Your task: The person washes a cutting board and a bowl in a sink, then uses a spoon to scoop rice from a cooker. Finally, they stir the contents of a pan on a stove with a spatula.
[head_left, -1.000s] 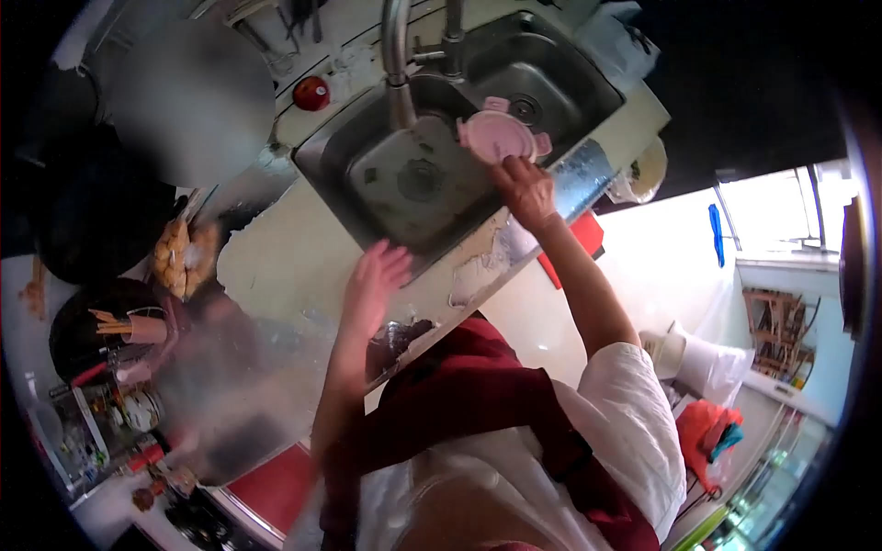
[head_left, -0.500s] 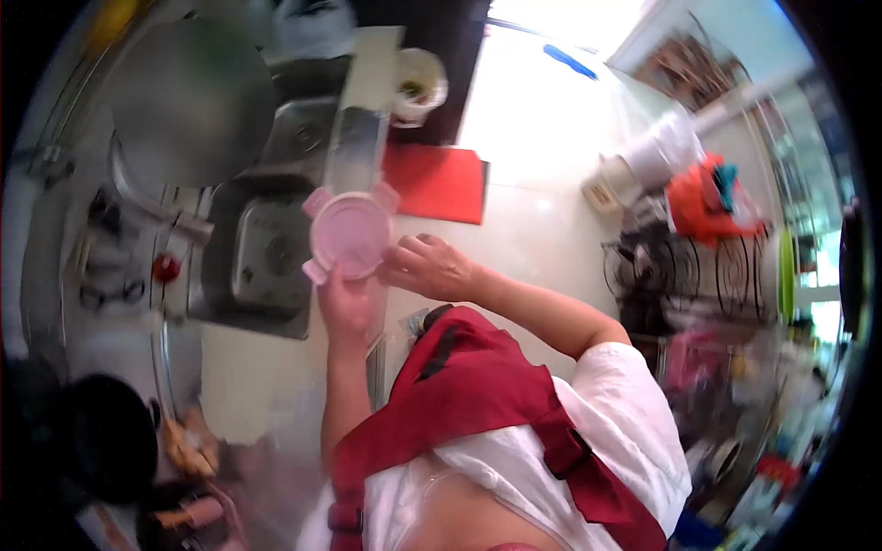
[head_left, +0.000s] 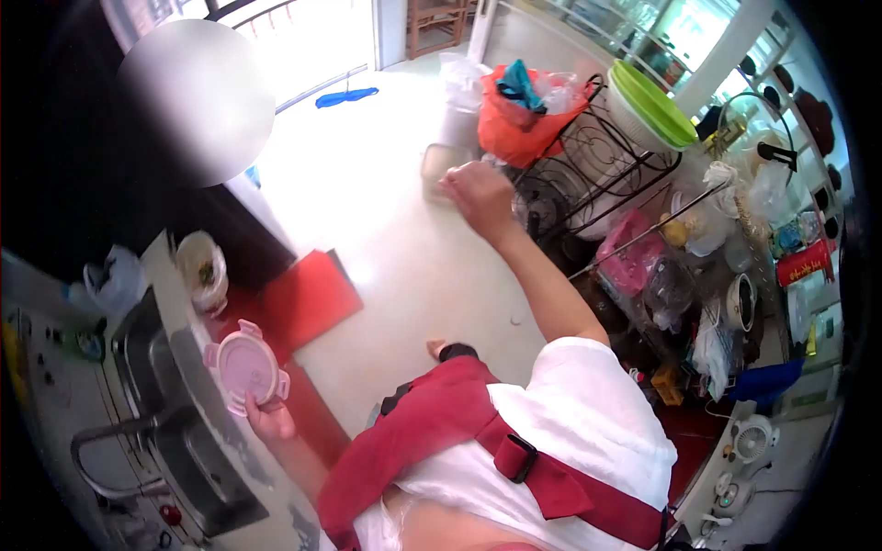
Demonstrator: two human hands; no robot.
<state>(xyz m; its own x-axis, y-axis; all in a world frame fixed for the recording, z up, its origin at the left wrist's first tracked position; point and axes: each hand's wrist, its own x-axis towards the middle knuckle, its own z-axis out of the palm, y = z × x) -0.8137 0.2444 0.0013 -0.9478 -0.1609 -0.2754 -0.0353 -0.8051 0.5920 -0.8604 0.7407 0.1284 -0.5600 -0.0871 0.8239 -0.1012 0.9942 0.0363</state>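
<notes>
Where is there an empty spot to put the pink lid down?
The pale floor between the red mat and the wire rack lies bare. The counter strip beside the sink is narrow. Bags crowd the rack side. The left hand holds the pink lid.

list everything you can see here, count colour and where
lid: 1, pink, round with clip tabs, held over the counter edge by the sink
container: 1, clear, at the right hand, above the pale floor
sink: 1, steel, lower left in the counter
tap: 1, metal, arched over the sink
mat: 1, red, on the floor beside the counter
bowl: 1, whitish, at the counter's end
wire rack: 1, black, upper right
basin: 1, green, on top of the wire rack
bag: 1, orange, left of the rack
apron: 1, red, over a white shirt
left hand: 1, gripping the lid's lower edge
right hand: 1, stretched out, on the container
</notes>
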